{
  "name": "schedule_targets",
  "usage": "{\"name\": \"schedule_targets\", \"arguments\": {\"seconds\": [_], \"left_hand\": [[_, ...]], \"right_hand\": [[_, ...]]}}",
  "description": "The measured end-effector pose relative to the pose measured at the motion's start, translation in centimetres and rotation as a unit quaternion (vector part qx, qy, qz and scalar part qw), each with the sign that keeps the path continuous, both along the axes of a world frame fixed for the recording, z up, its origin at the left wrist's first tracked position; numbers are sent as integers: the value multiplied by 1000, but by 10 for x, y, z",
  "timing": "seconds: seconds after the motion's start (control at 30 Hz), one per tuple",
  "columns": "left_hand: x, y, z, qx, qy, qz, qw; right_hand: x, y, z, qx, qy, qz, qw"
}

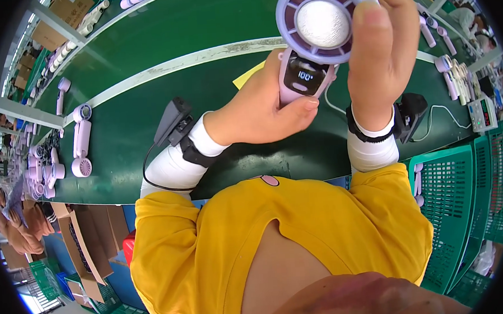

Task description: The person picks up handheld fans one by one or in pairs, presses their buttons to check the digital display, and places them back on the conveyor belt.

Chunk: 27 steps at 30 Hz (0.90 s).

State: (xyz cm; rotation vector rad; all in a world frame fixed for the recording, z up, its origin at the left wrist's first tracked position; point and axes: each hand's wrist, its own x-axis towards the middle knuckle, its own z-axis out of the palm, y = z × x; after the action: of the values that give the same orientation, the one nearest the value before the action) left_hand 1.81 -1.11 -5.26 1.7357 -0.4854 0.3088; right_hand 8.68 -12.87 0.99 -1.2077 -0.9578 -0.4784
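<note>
Overhead, lilac handheld fan (312, 38) in both hands, above yellow label (247, 75).

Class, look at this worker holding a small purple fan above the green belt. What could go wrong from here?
1. The fan is held in the air over the belt; if the left hand or right hand slips, it could drop.
2. The right hand's fingers sit at the grille rim, so they might get nipped.

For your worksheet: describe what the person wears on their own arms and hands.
Both hands, left hand and right hand, are bare. White sleeves cover the forearms. Each wrist carries a black strap with a black box-shaped device; a black cable loops from the left one.
</note>
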Motion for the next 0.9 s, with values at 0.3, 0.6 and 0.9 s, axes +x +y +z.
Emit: {"name": "schedule_targets", "arguments": {"seconds": [0.3, 0.6, 0.9], "left_hand": [[-27, 13, 34, -236, 224, -215, 921], [-100, 1, 64, -40, -450, 137, 881], [-100, -13, 76, -333, -494, 76, 800]], "right_hand": [[-15, -8, 23, -124, 212, 79, 966], [6, -7, 5, -75, 27, 16, 997], [11, -5, 4, -144, -92, -22, 985]]}}
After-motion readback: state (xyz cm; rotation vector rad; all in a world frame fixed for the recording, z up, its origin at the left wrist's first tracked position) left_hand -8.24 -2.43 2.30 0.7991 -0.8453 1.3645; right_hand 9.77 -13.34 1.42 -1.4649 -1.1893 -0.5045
